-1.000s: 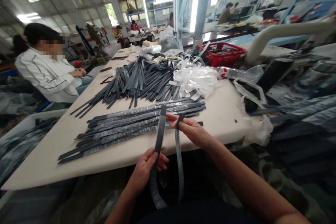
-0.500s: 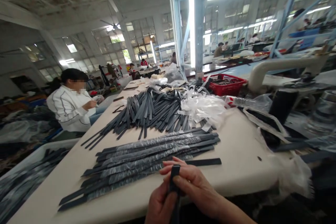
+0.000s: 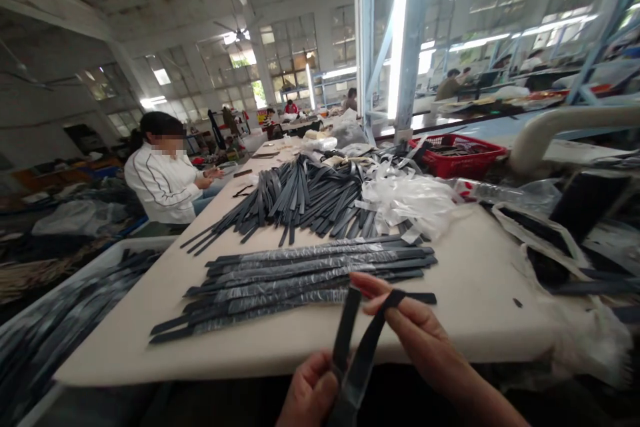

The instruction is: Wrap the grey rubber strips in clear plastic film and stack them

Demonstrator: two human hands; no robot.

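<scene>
At the table's near edge, my left hand (image 3: 311, 388) pinches dark grey straps (image 3: 363, 365) low down, with one strap end standing up from it. My right hand (image 3: 423, 333) has its thumb and fingers closed on another strap end, which bends over its fingertips. Between the hands the two dark lengths spread apart in a V, meeting at the left hand. Their lower parts run out of the picture. Just beyond lie several straps wrapped in clear film (image 3: 295, 280), side by side across the table.
Loose dark straps (image 3: 310, 200) are heaped farther back on the pale table (image 3: 480, 300), beside white plastic strips (image 3: 415, 197). A red basket (image 3: 463, 161) stands behind. At left, a white bin (image 3: 83, 275) holds more straps, and a person in white (image 3: 160, 180) sits alongside.
The strap ends, together between both hands earlier, are now spread apart. My right hand has moved up and right with one. The view has shifted left, and the seated person's hands have lowered.
</scene>
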